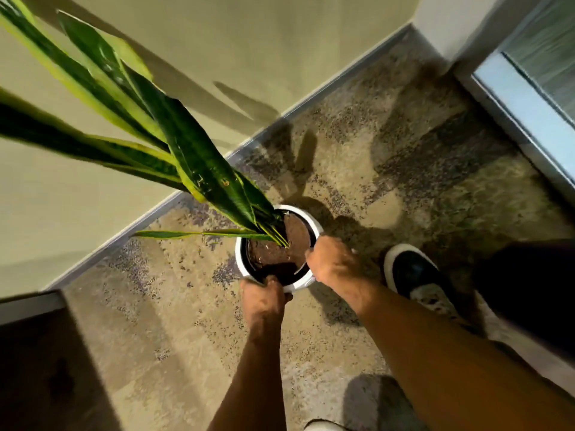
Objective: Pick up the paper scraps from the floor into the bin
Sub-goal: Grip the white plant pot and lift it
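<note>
A white plant pot [241,256] with brown soil stands on the speckled carpet near the wall. Long green leaves [186,150] with yellow edges lean from it up to the left. My left hand [264,298] grips the pot's near rim. My right hand [331,259] grips the rim on the right side, fingers curled over the edge. No paper scraps and no bin show in this view.
A beige wall with a grey skirting board [174,200] runs diagonally behind the pot. A glass door frame [522,113] is at the right. My dark shoe [417,275] stands right of the pot. A dark brown piece of furniture [40,368] fills the lower left.
</note>
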